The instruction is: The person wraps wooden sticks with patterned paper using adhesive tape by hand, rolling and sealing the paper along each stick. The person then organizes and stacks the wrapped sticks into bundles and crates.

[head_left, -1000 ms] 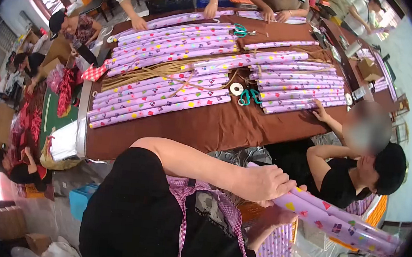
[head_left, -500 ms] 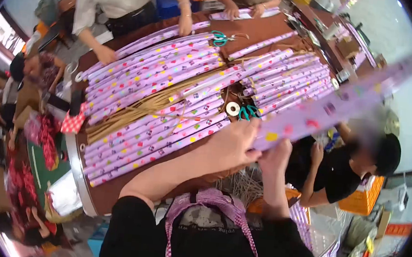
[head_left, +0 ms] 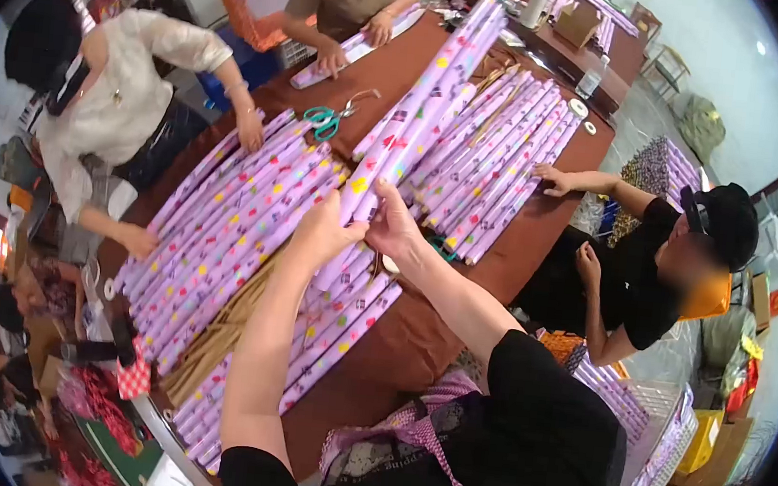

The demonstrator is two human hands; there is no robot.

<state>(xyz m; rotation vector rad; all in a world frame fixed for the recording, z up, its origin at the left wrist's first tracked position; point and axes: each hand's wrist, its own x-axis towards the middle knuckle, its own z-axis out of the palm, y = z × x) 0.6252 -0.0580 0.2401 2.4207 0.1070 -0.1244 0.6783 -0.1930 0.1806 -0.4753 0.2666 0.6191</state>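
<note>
Long purple patterned rolls [head_left: 415,114] slant up and away over the brown-covered table, their near ends between my two hands. My left hand [head_left: 327,230] is closed round the near end from the left. From the right, my right hand [head_left: 393,223] grips the same end, its palm partly showing. Beneath and beside them lie rows of similar rolls [head_left: 223,218] on the left and more rolls [head_left: 510,152] on the right. A bundle of brown strips [head_left: 221,330] rests among the left rolls. Teal-handled scissors [head_left: 323,122] lie beyond my left hand.
A person in a light shirt [head_left: 123,86] touches rolls at left. Another person [head_left: 345,14] handles a roll at the far edge. A person in a black cap [head_left: 640,258] sits at right, one hand on the table. A bottle [head_left: 592,78] stands at the far right corner.
The held rolls have swung from the lower right up over the table, now pointing away from me. My hands have moved left and the view has turned right.
</note>
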